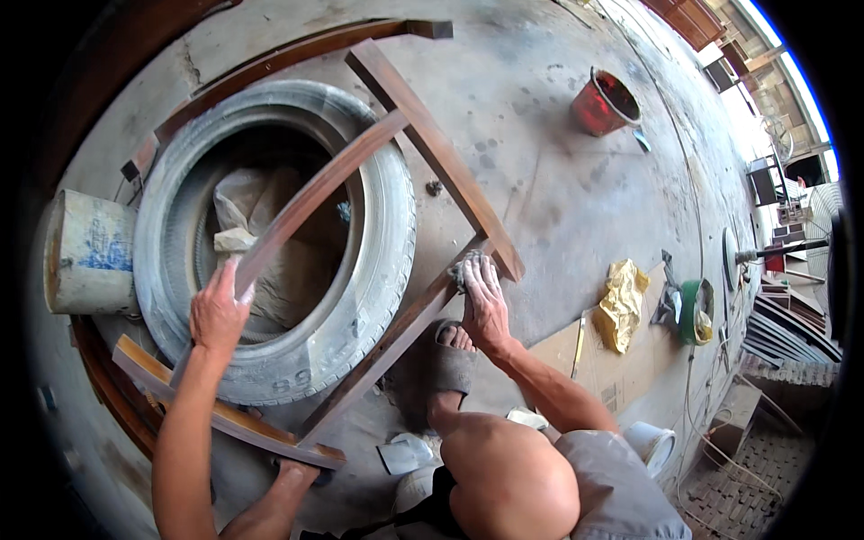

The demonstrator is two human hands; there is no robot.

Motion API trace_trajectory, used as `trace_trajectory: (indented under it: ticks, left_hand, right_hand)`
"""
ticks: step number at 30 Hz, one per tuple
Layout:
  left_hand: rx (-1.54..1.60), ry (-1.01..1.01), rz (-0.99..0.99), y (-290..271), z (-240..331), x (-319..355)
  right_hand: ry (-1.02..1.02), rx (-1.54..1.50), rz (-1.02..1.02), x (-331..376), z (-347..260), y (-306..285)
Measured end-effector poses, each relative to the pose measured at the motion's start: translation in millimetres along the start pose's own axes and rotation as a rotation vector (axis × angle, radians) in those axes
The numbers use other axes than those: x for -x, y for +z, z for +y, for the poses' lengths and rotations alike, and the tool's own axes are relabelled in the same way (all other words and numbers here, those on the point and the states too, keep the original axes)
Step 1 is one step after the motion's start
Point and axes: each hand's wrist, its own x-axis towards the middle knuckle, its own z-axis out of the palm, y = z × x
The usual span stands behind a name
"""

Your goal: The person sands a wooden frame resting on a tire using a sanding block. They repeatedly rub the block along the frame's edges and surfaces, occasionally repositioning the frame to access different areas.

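Note:
A wooden frame of two long rails joined by crosspieces leans over a large dusty tire point(387, 202). My left hand point(220, 313) is closed around the left wooden rail point(315, 191), above the tire's opening. My right hand point(486, 306) presses a dark grey wad point(464, 272), perhaps cloth, onto the right wooden rail point(382, 349), close to its joint with the far crosspiece point(445, 162). The fingers lie over the wad and partly hide it. The near crosspiece point(238, 421) is curved and lies by my feet. Pale dust covers the fingertips of both hands.
A dented bucket point(85, 256) stands left of the tire, and a red bucket point(605, 103) farther off. Cardboard point(576, 373) with crumpled yellow paper point(623, 306) lies right, beside a green roll-shaped item point(695, 312). More curved wood point(270, 63) rests behind the tire.

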Motion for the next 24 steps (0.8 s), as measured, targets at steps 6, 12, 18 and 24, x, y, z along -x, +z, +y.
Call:
trace_trajectory:
  ticks: [6, 12, 18, 24]
  left_hand:
    - [0.0, 0.031, 0.042, 4, -4, 3]
    - [0.006, 0.034, 0.018, -1, -1, 1]
    - [0.009, 0.027, 0.004, -2, 6, -2]
    - [0.016, 0.016, 0.006, -2, 4, -1]
  right_hand:
    - [0.14, -0.104, 0.069, 30, 23, -39]
    - [0.203, -0.031, -0.052, 28, 14, -39]
    - [0.237, -0.023, 0.187, -106, -11, 23]
    - [0.075, -0.031, 0.262, -193, -50, 30]
